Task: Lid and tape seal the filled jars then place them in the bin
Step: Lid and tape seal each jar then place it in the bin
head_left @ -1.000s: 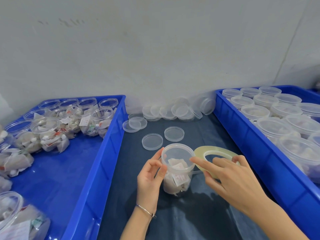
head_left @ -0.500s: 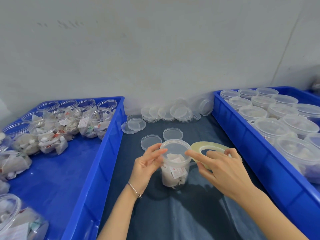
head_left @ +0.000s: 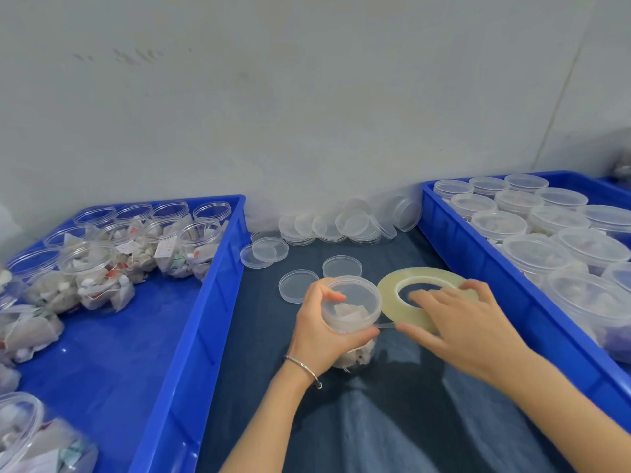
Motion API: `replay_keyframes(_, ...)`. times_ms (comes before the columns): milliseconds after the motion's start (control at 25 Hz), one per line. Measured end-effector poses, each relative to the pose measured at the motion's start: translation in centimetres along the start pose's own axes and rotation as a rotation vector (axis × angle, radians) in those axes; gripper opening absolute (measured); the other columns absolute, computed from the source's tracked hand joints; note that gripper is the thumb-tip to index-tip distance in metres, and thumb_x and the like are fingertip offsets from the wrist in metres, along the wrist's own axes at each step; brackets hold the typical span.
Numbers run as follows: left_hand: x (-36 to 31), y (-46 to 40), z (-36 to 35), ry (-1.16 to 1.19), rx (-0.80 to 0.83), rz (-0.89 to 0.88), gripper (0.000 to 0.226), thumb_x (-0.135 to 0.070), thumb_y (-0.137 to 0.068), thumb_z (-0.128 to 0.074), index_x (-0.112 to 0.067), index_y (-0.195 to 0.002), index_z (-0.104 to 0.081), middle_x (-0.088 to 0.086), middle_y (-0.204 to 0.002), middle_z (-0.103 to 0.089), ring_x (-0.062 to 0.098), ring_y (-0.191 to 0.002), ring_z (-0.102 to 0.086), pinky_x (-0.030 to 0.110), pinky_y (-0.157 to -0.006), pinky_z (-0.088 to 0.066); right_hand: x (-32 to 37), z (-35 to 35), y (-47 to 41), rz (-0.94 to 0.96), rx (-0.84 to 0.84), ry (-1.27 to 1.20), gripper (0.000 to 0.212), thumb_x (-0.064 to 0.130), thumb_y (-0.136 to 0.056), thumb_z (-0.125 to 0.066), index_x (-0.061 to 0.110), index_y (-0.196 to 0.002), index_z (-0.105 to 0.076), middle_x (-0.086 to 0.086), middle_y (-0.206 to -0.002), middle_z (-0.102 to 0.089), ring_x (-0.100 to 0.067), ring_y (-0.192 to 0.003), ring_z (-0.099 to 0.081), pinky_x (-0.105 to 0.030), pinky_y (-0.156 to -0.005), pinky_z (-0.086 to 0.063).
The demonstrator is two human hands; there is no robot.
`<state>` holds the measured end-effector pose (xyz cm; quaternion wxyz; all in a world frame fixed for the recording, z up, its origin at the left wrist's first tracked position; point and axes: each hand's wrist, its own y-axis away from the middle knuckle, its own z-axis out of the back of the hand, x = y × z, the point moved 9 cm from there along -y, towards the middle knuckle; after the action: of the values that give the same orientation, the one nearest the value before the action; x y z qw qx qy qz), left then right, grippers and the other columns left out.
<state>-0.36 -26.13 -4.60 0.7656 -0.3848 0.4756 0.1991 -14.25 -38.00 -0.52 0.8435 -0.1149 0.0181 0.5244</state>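
Note:
A clear lidded jar [head_left: 351, 307] filled with white sachets stands on the dark cloth between two blue bins. My left hand [head_left: 319, 331] grips it around the side just under the lid. To its right lies a flat yellowish tape roll [head_left: 423, 297]. My right hand [head_left: 457, 322] holds that roll, fingers curled over its far rim and into its hole. A thin strip of tape [head_left: 386, 325] runs from the roll to the jar's lid edge.
The left blue bin [head_left: 205, 312] holds several open filled jars [head_left: 99, 271]. The right blue bin [head_left: 485, 268] holds several lidded jars [head_left: 532, 257]. Loose clear lids [head_left: 341, 227] are piled by the wall; three more lids [head_left: 297, 285] lie beside the jar.
My left hand closed around the jar from resting beside it. The right hand shifted onto the tape roll, and a strip of tape now stretches to the lid edge.

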Motion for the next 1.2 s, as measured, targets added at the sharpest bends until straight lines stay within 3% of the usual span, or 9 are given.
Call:
replay_keyframes(80, 0.1, 0.0, 0.0, 0.033, 0.029, 0.019, 0.062, -0.024, -0.048, -0.092, -0.016, -0.093, -0.05, -0.008, -0.12, -0.058, 0.003, -0.113, -0.055, 0.017, -0.094, -0.043, -1.2, 0.0, -0.3, 0.001, 0.041, 0.02, 0.055, 0.07, -0.08, -0.007, 0.031, -0.082, -0.046, 0.015, -0.082, -0.051, -0.002, -0.094, -0.046, -0.045, -0.114, -0.013)
replay_keyframes(240, 0.5, 0.0, 0.8, 0.092, 0.037, 0.052, 0.065, -0.035, -0.042, -0.087, -0.014, -0.091, -0.051, -0.013, -0.119, -0.059, -0.005, -0.108, -0.056, 0.007, -0.087, -0.041, -3.4, -0.2, 0.0, -0.005, 0.093, -0.053, 0.047, 0.061, -0.072, -0.009, 0.028, -0.073, -0.043, 0.016, -0.083, -0.047, -0.002, -0.094, -0.037, -0.043, -0.11, -0.021)
replay_keyframes(320, 0.5, -0.1, 0.9, 0.101, 0.064, 0.055, 0.064, -0.033, -0.042, -0.09, -0.015, -0.09, -0.05, -0.009, -0.119, -0.06, -0.003, -0.107, -0.057, 0.01, -0.087, -0.043, -4.1, -0.4, 0.0, -0.023, 0.076, -0.078, 0.043, 0.06, -0.071, -0.008, 0.027, -0.074, -0.037, 0.014, -0.083, -0.043, -0.004, -0.091, -0.036, -0.029, -0.084, -0.038)
replay_keyframes(400, 0.7, -0.3, 0.5, 0.105, 0.101, 0.063, 0.063, -0.019, -0.045, -0.093, -0.016, -0.089, -0.05, -0.009, -0.12, -0.06, 0.0, -0.108, -0.058, 0.018, -0.091, -0.046, -4.3, -0.8, -0.9, -0.05, 0.062, -0.135, 0.037, 0.058, -0.08, -0.018, 0.025, -0.074, -0.033, 0.011, -0.085, -0.041, -0.008, -0.09, -0.037, -0.022, -0.057, -0.032)
replay_keyframes(480, 1.0, -0.5, 0.2, 0.122, 0.135, 0.081, 0.062, -0.013, -0.046, -0.093, -0.015, -0.09, -0.05, -0.008, -0.121, -0.061, 0.005, -0.112, -0.059, 0.027, -0.094, -0.047, -4.2, -1.3, -2.6, -0.089, 0.054, -0.196, 0.034, 0.053, -0.089, -0.029, 0.022, -0.075, -0.033, 0.009, -0.088, -0.04, -0.012, -0.089, -0.036, -0.022, -0.051, -0.029)
replay_keyframes(760, 1.5, -0.8, 0.1, 0.155, 0.286, 0.166, 0.058, -0.008, -0.053, -0.09, -0.017, -0.092, -0.048, 0.0, -0.12, -0.062, 0.003, -0.113, -0.058, 0.017, -0.087, -0.048, 0.3, -2.3, -7.3, -0.026, 0.019, -0.296, 0.037, 0.05, -0.097, -0.033, 0.015, -0.084, -0.038, 0.004, -0.094, -0.038, -0.016, -0.092, -0.034, -0.032, -0.065, -0.035)
replay_keyframes(880, 1.1, -0.8, 0.2, 0.057, 0.356, 0.175, 0.057, -0.019, -0.056, -0.088, -0.026, -0.094, -0.046, -0.006, -0.113, -0.06, 0.002, -0.101, -0.059, 0.021, -0.086, -0.05, 1.1, -2.3, -7.3, 0.006, 0.031, -0.385, 0.04, 0.049, -0.097, -0.033, 0.012, -0.094, -0.046, 0.0, -0.099, -0.043, -0.018, -0.096, -0.037, -0.037, -0.076, -0.043)
replay_keyframes(1040, -0.4, -1.0, -0.5, -0.065, 0.406, 0.131, 0.054, -0.023, -0.059, -0.089, -0.036, -0.095, -0.05, -0.011, -0.122, -0.043, 0.002, -0.114, -0.047, 0.031, -0.095, -0.048, 0.6, -2.2, -6.9, -0.007, 0.039, -0.366, 0.04, 0.047, -0.098, -0.034, 0.01, -0.099, -0.051, -0.002, -0.102, -0.045, -0.019, -0.099, -0.039, -0.04, -0.083, -0.045)
replay_keyframes(1200, -1.2, -1.5, -0.1, -0.035, 0.392, 0.124, 0.059, -0.01, -0.056, -0.091, -0.035, -0.098, -0.058, -0.011, -0.118, -0.047, 0.001, -0.111, -0.053, 0.023, -0.086, -0.052, 0.1, -2.5, -6.2, 0.008, 0.11, -0.437, 0.028, 0.03, -0.097, -0.034, 0.005, -0.095, -0.048, -0.005, -0.096, -0.044, -0.025, -0.095, -0.041, -0.046, -0.087, -0.043)
